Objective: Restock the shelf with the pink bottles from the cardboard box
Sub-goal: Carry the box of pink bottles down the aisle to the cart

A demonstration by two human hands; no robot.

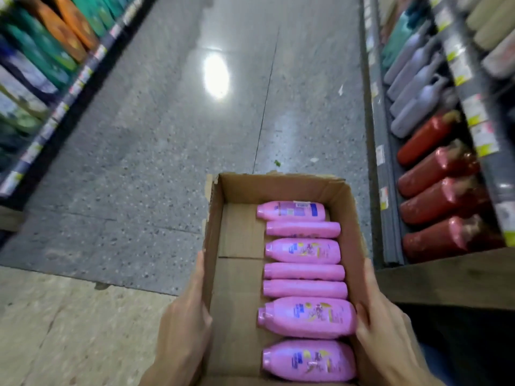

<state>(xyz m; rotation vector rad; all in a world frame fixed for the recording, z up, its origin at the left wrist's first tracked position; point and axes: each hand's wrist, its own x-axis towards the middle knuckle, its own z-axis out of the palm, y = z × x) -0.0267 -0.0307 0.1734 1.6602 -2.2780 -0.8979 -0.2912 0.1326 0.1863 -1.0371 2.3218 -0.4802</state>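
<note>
Both hands' fingers clasp the cardboard box; nearest pink bottle partly cropped.

7 pink bottles lie in 1 cardboard box (4 red bottles shelved right).

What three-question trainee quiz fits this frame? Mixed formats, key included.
1. How many pink bottles lie in the cardboard box?
2. True or false: the left hand is lifting a bottle out.
3. Which stock lines the lower shelf on the person's right, nearest the box? A) red bottles B) orange bottles C) green packs

Key: 1) seven; 2) false, the left hand and right hand both grip the box sides; 3) A.
</note>
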